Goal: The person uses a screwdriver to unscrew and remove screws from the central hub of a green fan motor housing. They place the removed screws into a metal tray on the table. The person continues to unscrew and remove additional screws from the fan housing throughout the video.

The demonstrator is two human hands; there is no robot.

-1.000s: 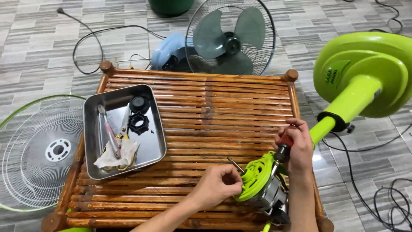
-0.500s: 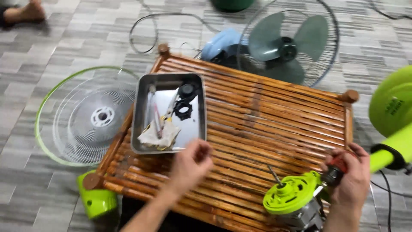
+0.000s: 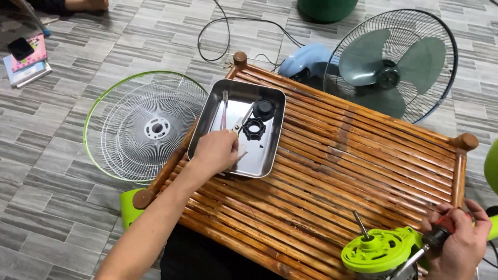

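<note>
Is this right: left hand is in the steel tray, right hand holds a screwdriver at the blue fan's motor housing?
Not quite. In the head view the left hand is in the steel tray and the right hand holds the screwdriver, but at the green motor housing. The blue fan stands untouched beyond the bamboo table.

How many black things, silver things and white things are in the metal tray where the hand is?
In the metal tray, under the left hand:
Black: 2, a round cap and a toothed ring nut, plus specks too small to count
Silver: 2 thin tools, one partly hidden
White: 1 crumpled rag, mostly hidden
Total: 5
</note>
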